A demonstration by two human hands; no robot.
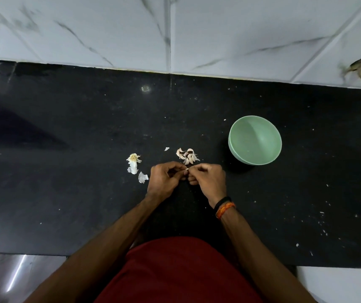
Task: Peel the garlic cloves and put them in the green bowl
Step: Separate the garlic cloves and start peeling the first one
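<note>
My left hand [164, 179] and my right hand [208, 180] meet at the middle of the black counter and together pinch one small garlic clove [186, 170], of which only a pale tip shows between the fingertips. Just beyond the hands lies a small heap of several unpeeled garlic cloves [187, 156]. The green bowl [255, 139] stands to the right of the heap, upright, and nothing shows inside it.
The garlic root stub with papery skins [133, 163] lies left of my hands, with another skin scrap [142, 177] beside it. Small white flakes dot the black counter [65, 171]. A white marble-tiled wall [218, 36] rises behind the counter.
</note>
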